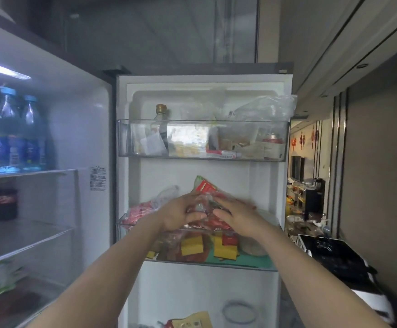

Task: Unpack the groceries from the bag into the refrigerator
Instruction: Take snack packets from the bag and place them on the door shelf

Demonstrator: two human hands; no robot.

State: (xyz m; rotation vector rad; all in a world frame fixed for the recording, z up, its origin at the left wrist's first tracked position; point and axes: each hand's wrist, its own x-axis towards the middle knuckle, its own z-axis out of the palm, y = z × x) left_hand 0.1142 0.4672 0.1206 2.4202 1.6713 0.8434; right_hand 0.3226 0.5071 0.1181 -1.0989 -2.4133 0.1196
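Note:
The refrigerator door (202, 171) stands open straight ahead. A red and green plastic food packet (205, 188) leans at the top of the middle door bin (254, 263), over yellow and red packets. My left hand (181, 215) grips the packet's left side, thumb curled under it. My right hand (240, 214) lies on its right side with fingers straight, pressing it. The grocery bag is not in view.
The upper door bin (285, 140) holds a gold-capped bottle (161, 114), bags and tubes. Two blue water bottles (15, 131) stand on the fridge's top shelf at left. Glass shelves (27, 242) lie below them. A black counter (339, 259) is at right.

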